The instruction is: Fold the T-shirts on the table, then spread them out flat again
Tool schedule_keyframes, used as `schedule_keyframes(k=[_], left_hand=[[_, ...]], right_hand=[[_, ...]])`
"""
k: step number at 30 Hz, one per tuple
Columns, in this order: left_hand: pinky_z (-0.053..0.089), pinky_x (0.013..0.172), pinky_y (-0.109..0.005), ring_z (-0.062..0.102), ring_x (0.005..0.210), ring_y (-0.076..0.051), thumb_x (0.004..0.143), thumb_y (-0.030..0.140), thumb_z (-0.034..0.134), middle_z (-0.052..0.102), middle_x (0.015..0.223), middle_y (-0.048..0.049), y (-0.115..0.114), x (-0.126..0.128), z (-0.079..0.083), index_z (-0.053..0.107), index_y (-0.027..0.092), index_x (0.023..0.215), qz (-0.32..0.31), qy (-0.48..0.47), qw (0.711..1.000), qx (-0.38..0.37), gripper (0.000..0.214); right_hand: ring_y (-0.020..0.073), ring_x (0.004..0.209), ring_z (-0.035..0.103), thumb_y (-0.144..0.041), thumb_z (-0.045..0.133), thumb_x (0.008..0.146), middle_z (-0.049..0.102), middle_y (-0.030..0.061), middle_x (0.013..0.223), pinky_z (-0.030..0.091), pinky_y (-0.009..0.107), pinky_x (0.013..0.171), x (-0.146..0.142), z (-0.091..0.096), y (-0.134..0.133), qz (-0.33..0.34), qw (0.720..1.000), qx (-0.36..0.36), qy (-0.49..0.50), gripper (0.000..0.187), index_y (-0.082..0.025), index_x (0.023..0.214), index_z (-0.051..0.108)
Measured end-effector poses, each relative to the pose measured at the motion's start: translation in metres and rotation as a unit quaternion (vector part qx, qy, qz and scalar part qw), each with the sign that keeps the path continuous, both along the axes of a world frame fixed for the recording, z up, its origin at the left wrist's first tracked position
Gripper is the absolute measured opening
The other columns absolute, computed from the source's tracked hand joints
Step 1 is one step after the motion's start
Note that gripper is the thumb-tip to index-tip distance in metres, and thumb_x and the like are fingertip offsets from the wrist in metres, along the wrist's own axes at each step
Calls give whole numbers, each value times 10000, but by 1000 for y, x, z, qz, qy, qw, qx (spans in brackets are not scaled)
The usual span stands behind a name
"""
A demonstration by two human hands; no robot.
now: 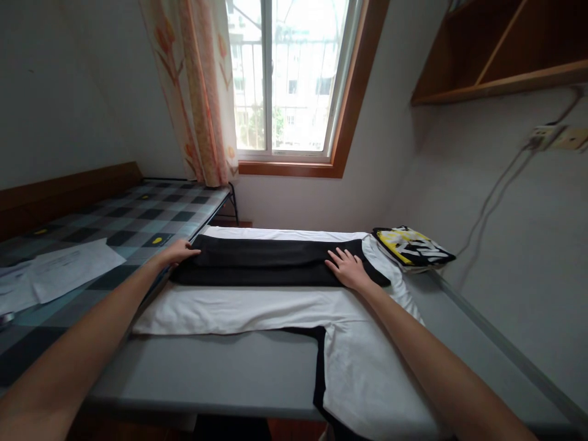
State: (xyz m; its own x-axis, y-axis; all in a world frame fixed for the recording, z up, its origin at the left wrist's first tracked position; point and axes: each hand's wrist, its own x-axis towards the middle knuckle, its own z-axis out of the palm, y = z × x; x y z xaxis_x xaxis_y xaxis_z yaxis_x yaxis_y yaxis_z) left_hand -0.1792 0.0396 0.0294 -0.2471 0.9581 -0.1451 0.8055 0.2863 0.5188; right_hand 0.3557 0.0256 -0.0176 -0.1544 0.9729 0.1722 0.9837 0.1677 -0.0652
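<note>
A white long-sleeved garment (362,361) with black edging is spread over the grey table, one sleeve hanging toward me at the right. Across its middle lies a long black folded cloth (275,263), smooth and flat; I cannot tell whether it is part of the same garment. At the cloth's left end, my left hand (180,252) is closed on the edge, its thumb side partly hidden. My right hand (348,268) rests palm down near the right end, fingers spread on the black fabric.
A folded black, yellow and white garment (416,245) sits at the table's far right, by the wall. Left of the grey table (220,367) is a bed with a checked mattress (151,214) and papers (76,272). A curtain (202,92) hangs beside the window. A wooden shelf (496,82) juts out upper right.
</note>
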Motion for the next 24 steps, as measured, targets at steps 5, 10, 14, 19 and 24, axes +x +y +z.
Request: schedule_keyframes(k=[5,10,14,19,24], left_hand=[[351,448,-221,512,496,-121,719,426,693,534,558,26,-6,21,26,638,127,935,10,-100,995,-15,373],[426,532,-205,539,546,-80,782,354,659,608,699,10,2,86,44,616,127,936,-49,-188,981,-6,278],[462,512,-204,552,495,-78,815,306,641,586,635,8,8,158,30,571,152,899,-77,-205,976,-4,189],[469,486,-205,604,487,-112,785,242,678,570,568,2,15,212,-2,556,137,820,-87,-174,981,-11,165],[478,470,-208,611,473,-125,775,214,676,580,552,-5,24,224,-10,556,125,872,-95,-142,985,-4,178]], right_hand=[[304,1383,324,-464,335,972,433,123,1481,255,481,1098,-10,-8,-10,-23,996,72,36,509,-218,1369,538],[303,1352,355,-423,395,953,513,126,1406,266,471,1092,-9,-8,-17,-1,990,122,67,452,-196,1274,620],[279,1296,413,-424,418,942,564,116,1342,250,457,1095,-5,-9,-22,15,989,120,90,475,-203,1340,551],[260,1231,472,-419,419,935,608,100,1265,271,455,1070,-1,-12,-22,20,986,117,113,461,-233,1339,540],[259,1196,496,-405,440,924,617,103,1238,306,441,1047,1,-16,-18,28,985,120,121,437,-229,1300,577]])
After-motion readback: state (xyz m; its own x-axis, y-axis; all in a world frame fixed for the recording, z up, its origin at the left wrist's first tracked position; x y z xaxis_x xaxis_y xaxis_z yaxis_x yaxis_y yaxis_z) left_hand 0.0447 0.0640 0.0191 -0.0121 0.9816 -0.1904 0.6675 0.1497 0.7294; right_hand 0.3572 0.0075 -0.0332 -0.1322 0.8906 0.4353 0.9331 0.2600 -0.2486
